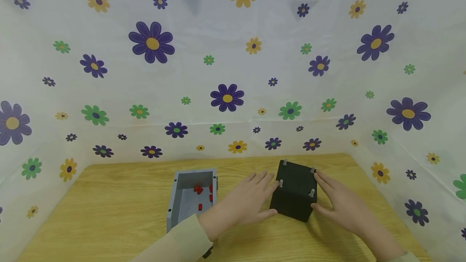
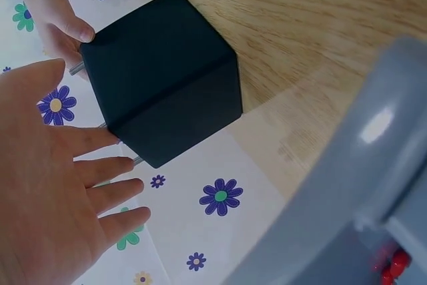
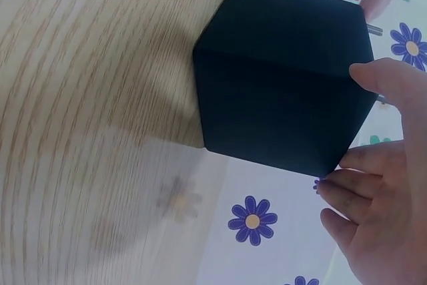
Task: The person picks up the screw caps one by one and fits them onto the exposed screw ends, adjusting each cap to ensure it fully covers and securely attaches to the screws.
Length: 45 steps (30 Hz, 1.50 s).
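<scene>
A black box (image 1: 296, 184) stands on the wooden table, turned at an angle, with several small translucent grey pegs (image 1: 311, 193) sticking up from its top. On its left side is my left hand (image 1: 251, 197), palm down with fingers extended, fingertips right at the box's upper left edge. My right hand (image 1: 344, 207) lies along the other side, its thumb at the near right corner and its fairly straight fingers at the far right corner. Both wrist views show the box's smooth dark sides, with the right thumb (image 3: 373, 75) touching an edge.
Left of the box sits a grey open bin (image 1: 172, 201) holding several small red pieces (image 1: 200, 206); my left forearm overlaps its near end. Black clips show along the bin's side. A white flowered cloth (image 1: 196, 92) hangs behind and beside the wooden table (image 1: 109, 205).
</scene>
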### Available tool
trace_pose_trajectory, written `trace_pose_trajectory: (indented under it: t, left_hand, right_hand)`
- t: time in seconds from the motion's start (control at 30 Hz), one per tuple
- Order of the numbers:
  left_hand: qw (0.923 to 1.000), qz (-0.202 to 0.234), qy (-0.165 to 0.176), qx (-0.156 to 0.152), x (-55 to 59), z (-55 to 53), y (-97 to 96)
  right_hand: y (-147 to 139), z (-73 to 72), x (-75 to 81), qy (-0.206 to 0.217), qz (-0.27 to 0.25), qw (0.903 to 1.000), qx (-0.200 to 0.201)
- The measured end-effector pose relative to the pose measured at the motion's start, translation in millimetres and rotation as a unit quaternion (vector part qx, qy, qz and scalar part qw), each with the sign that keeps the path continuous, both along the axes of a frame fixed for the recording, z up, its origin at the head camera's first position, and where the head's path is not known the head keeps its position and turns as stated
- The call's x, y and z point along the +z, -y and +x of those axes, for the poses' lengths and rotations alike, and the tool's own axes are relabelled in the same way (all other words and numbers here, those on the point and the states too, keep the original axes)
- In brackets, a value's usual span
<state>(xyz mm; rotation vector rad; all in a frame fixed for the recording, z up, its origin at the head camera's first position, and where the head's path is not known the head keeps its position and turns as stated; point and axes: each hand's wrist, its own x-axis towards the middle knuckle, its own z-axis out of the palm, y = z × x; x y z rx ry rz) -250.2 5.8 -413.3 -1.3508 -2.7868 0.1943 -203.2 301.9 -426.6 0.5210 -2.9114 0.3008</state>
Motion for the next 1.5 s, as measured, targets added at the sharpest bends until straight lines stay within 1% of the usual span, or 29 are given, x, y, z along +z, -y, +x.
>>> trace_pose_trajectory:
  t: [0.23,0.33,0.6,0.77,0.87,1.0,1.17,1.33,1.5]
  left_hand:
    - [0.9997,0.002,-0.017,-0.018,-3.3,2.0,6.5]
    - [0.9997,0.005,-0.014,-0.021,-3.7,3.4,9.3]
    - [0.9998,0.01,0.003,-0.017,-4.8,3.5,16.5]
    - [0.9998,0.006,0.011,-0.015,-4.2,4.8,21.4]
    - [0.9997,0.011,0.016,-0.014,-4.9,5.3,24.5]
    - [0.9997,0.013,0.013,-0.017,-5.7,5.9,28.7]
    - [0.9997,0.008,0.004,-0.022,-3.2,8.6,34.1]
    - [0.9997,0.009,0.008,-0.023,-0.9,10.6,38.9]
    - [0.9996,0.009,0.008,-0.024,-2.3,11.3,44.6]
  right_hand:
    - [3,-1.5,-0.3,-0.01,-0.003,0.9999,0.013]
    - [5,-2.6,-0.9,-0.008,-0.006,0.9998,0.016]
    - [7,-5.3,-1.1,-0.011,-0.016,0.9993,0.032]
    - [9,-7.2,-3.5,-0.025,-0.007,0.9988,0.041]
    - [10,-8.2,-4.1,-0.025,-0.005,0.9987,0.044]
    - [12,-9.2,-4.0,-0.019,-0.01,0.9987,0.047]
    - [16,-10.5,-4.1,-0.015,-0.012,0.9986,0.049]
    - [19,-11.2,-5.5,-0.013,-0.02,0.9983,0.052]
    - [23,-11.5,-4.5,-0.011,-0.026,0.9979,0.059]
